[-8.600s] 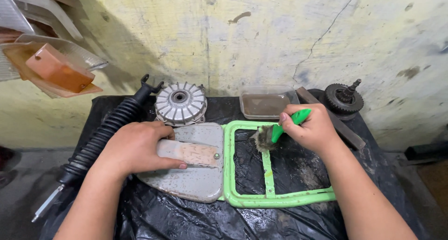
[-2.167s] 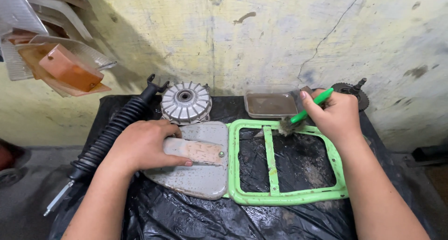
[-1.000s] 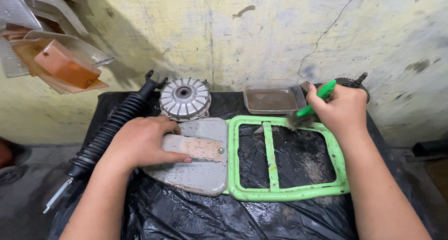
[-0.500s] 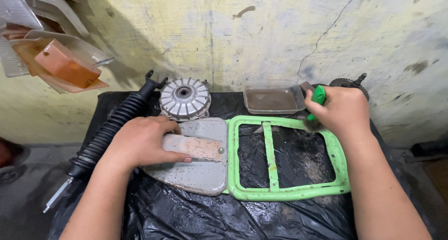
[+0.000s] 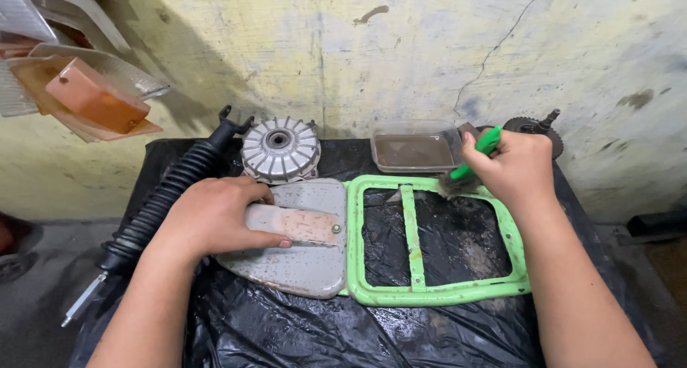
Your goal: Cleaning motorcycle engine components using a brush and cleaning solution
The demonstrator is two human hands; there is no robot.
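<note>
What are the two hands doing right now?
Left hand: open, pressed flat on the grey metal plate.
Right hand: fingers closed around a green-handled brush, bristles on the green frame.

Most of the green brush handle (image 5: 478,152) is hidden inside the right hand (image 5: 517,169); the gear (image 5: 538,128) behind it is half covered.

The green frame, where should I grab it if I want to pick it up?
Probably the near bottom bar of the green frame, coming from the front edge of the table. That bar is bare and the opening behind it leaves room for fingers. The far bar is busy: the right hand holds a green-handled brush there.
</note>
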